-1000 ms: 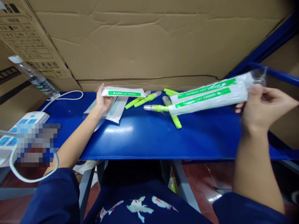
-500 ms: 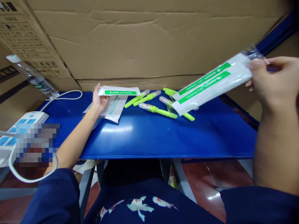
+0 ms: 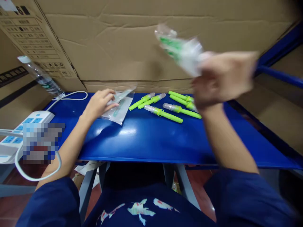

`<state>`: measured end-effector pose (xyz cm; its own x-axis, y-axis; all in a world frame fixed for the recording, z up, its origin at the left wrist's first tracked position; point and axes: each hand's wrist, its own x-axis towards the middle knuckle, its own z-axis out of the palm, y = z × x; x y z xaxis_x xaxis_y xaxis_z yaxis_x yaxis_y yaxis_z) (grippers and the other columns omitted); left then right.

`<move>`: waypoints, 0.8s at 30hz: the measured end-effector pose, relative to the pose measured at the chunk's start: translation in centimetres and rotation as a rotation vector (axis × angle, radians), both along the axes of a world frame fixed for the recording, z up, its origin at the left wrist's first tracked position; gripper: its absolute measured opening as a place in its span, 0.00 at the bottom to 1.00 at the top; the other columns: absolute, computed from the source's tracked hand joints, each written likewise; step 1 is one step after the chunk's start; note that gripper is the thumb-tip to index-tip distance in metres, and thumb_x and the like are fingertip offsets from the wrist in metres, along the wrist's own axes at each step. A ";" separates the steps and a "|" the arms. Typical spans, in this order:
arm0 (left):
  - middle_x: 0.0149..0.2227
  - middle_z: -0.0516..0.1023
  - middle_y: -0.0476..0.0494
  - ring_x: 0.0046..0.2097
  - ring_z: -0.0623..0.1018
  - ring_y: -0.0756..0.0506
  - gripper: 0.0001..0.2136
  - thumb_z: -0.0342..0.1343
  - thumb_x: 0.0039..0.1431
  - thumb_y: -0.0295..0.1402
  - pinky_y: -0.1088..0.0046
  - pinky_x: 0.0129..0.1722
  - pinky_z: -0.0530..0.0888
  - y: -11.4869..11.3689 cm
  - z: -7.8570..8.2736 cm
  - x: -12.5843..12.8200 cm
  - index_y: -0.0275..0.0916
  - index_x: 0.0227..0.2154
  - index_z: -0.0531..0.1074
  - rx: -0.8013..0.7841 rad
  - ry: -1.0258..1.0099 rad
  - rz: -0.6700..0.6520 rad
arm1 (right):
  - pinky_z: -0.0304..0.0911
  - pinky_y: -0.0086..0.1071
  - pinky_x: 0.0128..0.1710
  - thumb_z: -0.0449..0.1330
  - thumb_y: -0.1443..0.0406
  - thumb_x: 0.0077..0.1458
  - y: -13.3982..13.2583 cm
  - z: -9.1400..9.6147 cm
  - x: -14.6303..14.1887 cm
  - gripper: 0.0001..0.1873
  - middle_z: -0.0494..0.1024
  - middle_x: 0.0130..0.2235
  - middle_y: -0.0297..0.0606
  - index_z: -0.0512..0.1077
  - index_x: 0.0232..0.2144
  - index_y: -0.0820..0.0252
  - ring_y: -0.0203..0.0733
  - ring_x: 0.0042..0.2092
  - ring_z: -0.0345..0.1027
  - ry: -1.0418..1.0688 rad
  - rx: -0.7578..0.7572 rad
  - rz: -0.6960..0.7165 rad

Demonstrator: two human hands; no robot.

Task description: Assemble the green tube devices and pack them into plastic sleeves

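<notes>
My right hand [image 3: 224, 75] is raised above the right half of the table, smeared by motion. It grips fishing net light packets [image 3: 177, 52], clear plastic with white and green print, crumpled and blurred. My left hand [image 3: 100, 102] is at a small pile of flat plastic packets [image 3: 120, 110] on the table. Its thumb and fingers are apart, and one packet [image 3: 127, 91] tilts up beside the fingertips. Several yellow-green fishing net lights [image 3: 165, 115] with clear caps lie between the hands, some partly hidden behind my right wrist.
The blue table [image 3: 142, 142] ends against a cardboard wall [image 3: 132, 47]. To the left are a clear bottle [image 3: 42, 78], a white power strip [image 3: 35, 121] with a looping cable [image 3: 35, 179], and a pixelated object [image 3: 44, 143]. A blue metal frame [image 3: 279, 74] runs along the right.
My right hand has swung left and up, turning the packets it holds. My left fingers have opened, and the packet they held now leans on the pile.
</notes>
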<state>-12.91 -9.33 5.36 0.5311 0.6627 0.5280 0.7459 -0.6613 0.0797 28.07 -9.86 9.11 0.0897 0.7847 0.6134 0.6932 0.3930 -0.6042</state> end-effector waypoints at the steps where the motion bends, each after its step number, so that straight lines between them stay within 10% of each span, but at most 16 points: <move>1: 0.54 0.80 0.34 0.56 0.79 0.35 0.22 0.54 0.66 0.56 0.54 0.57 0.72 -0.6 -0.5 0.2 0.40 0.38 0.75 -0.090 0.069 0.022 | 0.74 0.45 0.50 0.46 0.45 0.74 0.1 -1.4 -3.7 0.28 0.73 0.63 0.48 0.76 0.58 0.50 0.57 0.66 0.66 -0.196 0.142 0.064; 6: 0.51 0.84 0.40 0.54 0.81 0.34 0.32 0.65 0.47 0.61 0.59 0.57 0.74 -2.3 -0.7 -2.5 0.42 0.48 0.79 -0.703 0.047 0.126 | 0.67 0.31 0.31 0.48 0.60 0.77 -0.5 -8.4 -16.6 0.21 0.82 0.52 0.49 0.77 0.57 0.62 0.46 0.46 0.80 -0.868 0.069 0.483; 9: 0.54 0.83 0.40 0.57 0.80 0.35 0.33 0.59 0.53 0.64 0.62 0.59 0.74 -1.8 0.3 -5.2 0.41 0.49 0.80 -0.691 -0.208 0.178 | 0.61 0.30 0.28 0.54 0.50 0.73 -1.9 -9.5 -18.3 0.25 0.80 0.57 0.50 0.75 0.59 0.60 0.47 0.45 0.81 -0.904 -0.031 0.578; 16: 0.66 0.70 0.17 0.69 0.70 0.27 0.42 0.40 0.67 0.62 0.52 0.66 0.68 5.0 -2.8 -5.5 0.25 0.63 0.69 -0.581 -0.353 0.908 | 0.69 0.35 0.31 0.34 0.36 0.69 -2.1 -7.0 -16.8 0.47 0.80 0.29 0.52 0.77 0.35 0.66 0.50 0.33 0.78 -0.247 -0.616 0.358; 19: 0.68 0.65 0.15 0.70 0.67 0.24 0.43 0.43 0.68 0.61 0.49 0.65 0.69 6.7 -3.3 -4.1 0.23 0.66 0.66 -0.651 -0.254 0.985 | 0.71 0.33 0.25 0.30 0.32 0.66 0.0 -7.2 -17.7 0.51 0.75 0.20 0.47 0.75 0.30 0.65 0.44 0.22 0.74 0.063 -0.988 0.400; 24: 0.57 0.79 0.17 0.59 0.80 0.26 0.38 0.60 0.58 0.57 0.60 0.51 0.78 6.3 -2.6 -1.6 0.24 0.55 0.75 -0.762 -0.198 0.921 | 0.72 0.28 0.22 0.48 0.34 0.65 2.2 -8.3 -20.3 0.40 0.75 0.18 0.44 0.75 0.31 0.65 0.43 0.21 0.75 0.269 -1.086 0.427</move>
